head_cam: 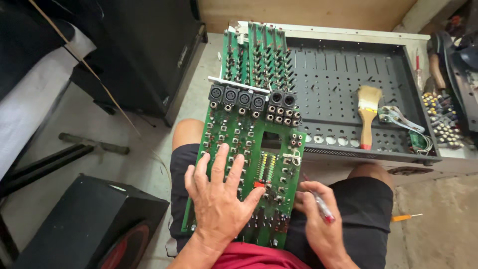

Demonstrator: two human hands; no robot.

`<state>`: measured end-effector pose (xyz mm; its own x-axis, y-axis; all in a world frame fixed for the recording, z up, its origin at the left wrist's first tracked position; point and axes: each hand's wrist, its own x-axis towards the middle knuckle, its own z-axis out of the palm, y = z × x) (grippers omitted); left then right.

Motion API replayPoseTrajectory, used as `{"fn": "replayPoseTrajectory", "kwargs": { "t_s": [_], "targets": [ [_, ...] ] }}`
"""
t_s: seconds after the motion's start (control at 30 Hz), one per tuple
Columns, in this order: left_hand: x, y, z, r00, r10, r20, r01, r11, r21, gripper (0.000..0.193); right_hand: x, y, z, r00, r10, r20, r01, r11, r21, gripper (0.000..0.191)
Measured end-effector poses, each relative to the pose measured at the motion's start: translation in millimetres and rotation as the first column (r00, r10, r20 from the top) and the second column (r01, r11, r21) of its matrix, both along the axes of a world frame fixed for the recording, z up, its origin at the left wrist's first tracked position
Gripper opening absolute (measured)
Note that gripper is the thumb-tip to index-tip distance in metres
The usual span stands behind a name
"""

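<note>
The green circuit board (249, 149) lies on the person's lap, long axis running away from them; left hand (219, 199) presses it with fingers spread, right hand (318, 224) pinches a red-tipped screwdriver (322, 208) at its right edge.

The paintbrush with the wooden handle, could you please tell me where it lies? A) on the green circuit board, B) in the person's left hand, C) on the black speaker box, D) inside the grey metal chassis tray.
D: the paintbrush lies flat on the perforated floor of the grey metal chassis tray, apart from the green circuit board that the left hand presses on.
</note>
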<state>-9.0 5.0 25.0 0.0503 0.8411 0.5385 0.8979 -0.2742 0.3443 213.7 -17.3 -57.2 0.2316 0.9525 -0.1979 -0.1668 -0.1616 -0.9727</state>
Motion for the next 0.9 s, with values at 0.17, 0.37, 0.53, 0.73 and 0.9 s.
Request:
{"fn": "replayPoseTrajectory", "kwargs": {
  "t_s": [0.17, 0.37, 0.53, 0.73, 0.9],
  "targets": [
    [-11.9, 0.2, -2.3, 0.993, 0.112, 0.035, -0.111, 0.994, -0.023, 0.085, -10.3, 6.4, -25.8, 0.997, -0.038, 0.072, 0.042, 0.997, -0.058, 0.024],
    [-23.5, 2.6, -4.7, 0.978, 0.055, 0.202, -0.028, 0.991, -0.134, 0.089, -18.4, -2.2, -23.5, 0.982, -0.073, 0.176, 0.047, 0.987, 0.151, 0.020],
    [-18.1, -0.8, 11.6, 0.972, 0.035, 0.231, -0.028, 0.999, -0.034, 0.086, -17.6, -7.3, 1.7, 0.989, -0.095, 0.109, 0.061, 0.957, 0.283, 0.019],
    [-3.8, 19.9, 33.7, 0.966, 0.020, 0.259, -0.036, 0.998, 0.055, 0.083, -0.3, 14.8, 37.5, 0.957, -0.184, 0.225, 0.102, 0.938, 0.333, 0.018],
    [29.3, 65.9, 45.9, 0.967, -0.001, 0.256, -0.023, 0.996, 0.091, 0.083, 40.3, 81.0, 63.0, 0.928, -0.189, 0.321, 0.056, 0.922, 0.383, 0.017]
  ]
}}
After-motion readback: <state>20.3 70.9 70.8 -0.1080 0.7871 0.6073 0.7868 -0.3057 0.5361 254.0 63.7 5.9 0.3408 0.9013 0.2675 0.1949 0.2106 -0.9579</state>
